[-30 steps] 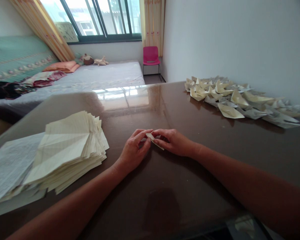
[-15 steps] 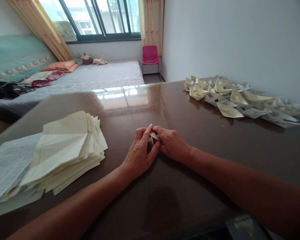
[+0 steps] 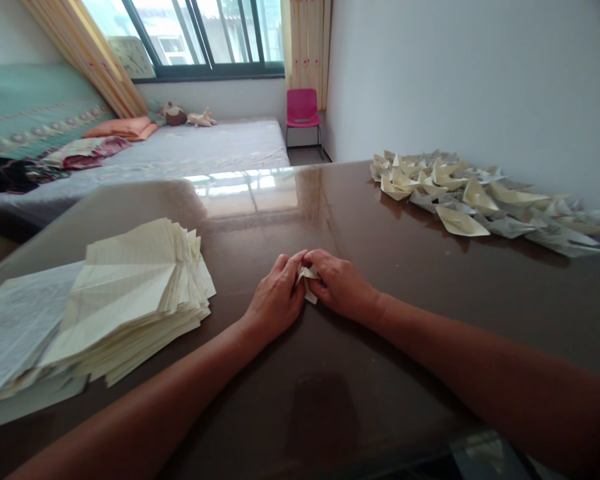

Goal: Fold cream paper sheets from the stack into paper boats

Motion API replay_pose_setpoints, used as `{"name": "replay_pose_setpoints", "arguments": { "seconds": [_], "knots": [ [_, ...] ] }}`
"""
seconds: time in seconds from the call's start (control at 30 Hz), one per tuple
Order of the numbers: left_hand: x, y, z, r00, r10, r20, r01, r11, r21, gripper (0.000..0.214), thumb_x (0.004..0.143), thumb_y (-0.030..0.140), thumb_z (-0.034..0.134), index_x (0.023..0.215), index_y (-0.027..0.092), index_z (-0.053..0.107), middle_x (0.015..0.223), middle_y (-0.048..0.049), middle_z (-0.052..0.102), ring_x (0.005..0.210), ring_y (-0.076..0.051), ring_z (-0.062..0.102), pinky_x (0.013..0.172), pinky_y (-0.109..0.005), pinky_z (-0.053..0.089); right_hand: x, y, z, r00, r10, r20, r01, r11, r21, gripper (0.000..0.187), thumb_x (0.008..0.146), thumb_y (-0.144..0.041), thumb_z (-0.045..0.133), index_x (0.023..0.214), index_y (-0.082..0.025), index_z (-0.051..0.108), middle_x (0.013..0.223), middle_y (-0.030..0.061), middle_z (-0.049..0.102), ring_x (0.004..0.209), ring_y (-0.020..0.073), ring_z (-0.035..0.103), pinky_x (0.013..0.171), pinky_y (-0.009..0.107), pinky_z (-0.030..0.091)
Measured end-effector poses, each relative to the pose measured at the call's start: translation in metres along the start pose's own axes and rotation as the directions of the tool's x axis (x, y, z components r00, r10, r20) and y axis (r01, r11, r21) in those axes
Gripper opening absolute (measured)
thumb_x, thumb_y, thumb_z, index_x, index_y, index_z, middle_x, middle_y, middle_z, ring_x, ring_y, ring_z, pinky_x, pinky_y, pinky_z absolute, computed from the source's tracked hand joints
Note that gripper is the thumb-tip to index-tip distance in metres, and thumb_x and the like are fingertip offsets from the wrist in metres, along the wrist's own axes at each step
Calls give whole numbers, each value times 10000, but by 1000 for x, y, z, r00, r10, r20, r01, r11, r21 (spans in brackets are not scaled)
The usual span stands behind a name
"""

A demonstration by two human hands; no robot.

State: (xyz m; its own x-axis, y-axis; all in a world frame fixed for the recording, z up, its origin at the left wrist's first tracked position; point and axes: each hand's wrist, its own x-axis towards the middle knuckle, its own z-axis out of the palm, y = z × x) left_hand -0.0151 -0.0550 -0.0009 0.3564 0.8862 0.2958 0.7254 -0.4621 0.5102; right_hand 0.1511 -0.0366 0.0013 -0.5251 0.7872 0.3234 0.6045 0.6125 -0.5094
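Glossy dark brown wooden table [image 3: 330, 413] seen from above by the person seated at it. Well to the left of the small folded piece of cream paper [image 3: 307, 277] lies a thick fanned stack of creased cream paper sheets [image 3: 125, 300].

Just left of the folded piece, the left hand [image 3: 275, 303] rests palm down on the tabletop, forearm stretched forward from the lower left. Its thumb and fingertips are closed on the paper's left side.

The folded piece itself sits at the middle of the table, pinched between both hands and mostly hidden by them; whether it touches the tabletop cannot be told. It looks very light and thin, stiffened only by its folds, and likely to crumple or tear if squeezed. It is best taken by the fingertips along a folded edge.

Just right of it, the right hand [image 3: 343, 287] mirrors the left, knuckles up, wrist low, fingers curled in and gripping the paper's right side.

Well to the right of the folded piece and farther back, a heap of folded cream paper boats [image 3: 470, 193] lies along the white wall.
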Motion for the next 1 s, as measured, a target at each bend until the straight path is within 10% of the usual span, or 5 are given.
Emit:
{"name": "replay_pose_setpoints", "arguments": {
  "seconds": [0.43,1.0],
  "knots": [
    [0,-1,-2,999,-53,-1,53,992,115,86,847,255,497,918,223,461,901,-6,565,820,-183,569,704,-303,443,1,13,-7,999,38,38,-35,996,-80,176,754,-133,518,912,-202,481,895,16,559,744,145,505,655,239,372],
    [-4,-11,-9,950,311,24,-312,945,97,182,941,215,447,948,189,627,934,-40,595,850,-140,539,770,-251,462,0,27,-44,957,-177,228,199,977,-74,52,865,-194,564,889,-210,608,908,19,614,852,150,545,722,239,387]
  ]
}}
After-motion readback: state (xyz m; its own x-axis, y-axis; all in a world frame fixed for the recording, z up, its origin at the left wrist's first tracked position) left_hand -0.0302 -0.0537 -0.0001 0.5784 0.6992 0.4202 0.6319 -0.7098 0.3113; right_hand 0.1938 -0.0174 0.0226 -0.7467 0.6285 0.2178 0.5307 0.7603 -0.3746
